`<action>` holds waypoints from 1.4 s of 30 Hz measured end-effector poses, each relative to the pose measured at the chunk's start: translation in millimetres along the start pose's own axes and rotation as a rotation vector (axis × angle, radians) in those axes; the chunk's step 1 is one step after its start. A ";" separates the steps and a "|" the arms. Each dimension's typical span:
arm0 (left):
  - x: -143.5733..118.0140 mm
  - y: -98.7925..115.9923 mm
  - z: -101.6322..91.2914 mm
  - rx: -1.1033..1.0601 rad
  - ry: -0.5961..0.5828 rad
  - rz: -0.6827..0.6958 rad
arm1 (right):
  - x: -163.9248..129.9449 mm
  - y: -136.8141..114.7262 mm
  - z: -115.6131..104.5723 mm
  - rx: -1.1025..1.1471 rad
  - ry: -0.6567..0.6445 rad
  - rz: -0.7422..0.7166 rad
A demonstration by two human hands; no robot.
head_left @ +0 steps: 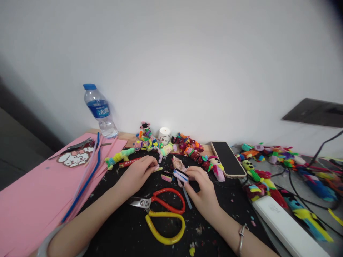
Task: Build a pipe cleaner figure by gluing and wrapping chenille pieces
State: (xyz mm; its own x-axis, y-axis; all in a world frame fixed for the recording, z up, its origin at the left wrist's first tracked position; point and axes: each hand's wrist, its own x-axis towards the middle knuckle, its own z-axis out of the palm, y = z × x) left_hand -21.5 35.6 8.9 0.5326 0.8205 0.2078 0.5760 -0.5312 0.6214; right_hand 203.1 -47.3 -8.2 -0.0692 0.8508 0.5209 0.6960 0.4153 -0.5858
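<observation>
a: left hand first. what's it doing?

b: curled shut, fingertips pinching a tiny pale scrap on the black mat. right hand is closed round a small wrapped piece, blue/white/black bands, held just off the mat btw the two hands. a loose pink bit lies just left of it.

a: tips for the winding?

b: imo keep the piece pinched near its end, wrist low, turn it w/ the fingertips so the wrap stays tight. the left should feed close, not from afar.

a: room, left to right?

b: far left the pink foam sheets w/ blue pipe cleaners run to the counter edge. water bottle is at the back by the wall, tippable. scissors lie right under the wrists, blades pointing left, so elbows can't drop freely. behind the hands a row of fuzzy figures. to the right, phone, more figures, cables, a white box. crowded; the best free patch is the mat nearest the person.
</observation>
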 end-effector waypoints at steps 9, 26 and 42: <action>-0.9 -1.2 4.8 -0.053 0.040 -0.003 | 0.7 0.0 0.5 -0.018 0.001 -0.004; -11.3 26.3 8.1 -0.385 -0.108 0.155 | 1.3 -5.3 -1.7 -0.022 -0.092 -0.125; -18.2 35.5 14.6 -0.440 -0.296 0.312 | 0.4 -13.6 -11.2 0.006 -0.189 -0.114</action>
State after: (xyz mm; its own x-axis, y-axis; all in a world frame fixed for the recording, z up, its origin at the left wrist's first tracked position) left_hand -1.7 -1.3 16.2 0.8206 0.5136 0.2507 0.0890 -0.5480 0.8317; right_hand 201.7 -56.2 6.9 -0.2804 0.8435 0.4581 0.6720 0.5133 -0.5338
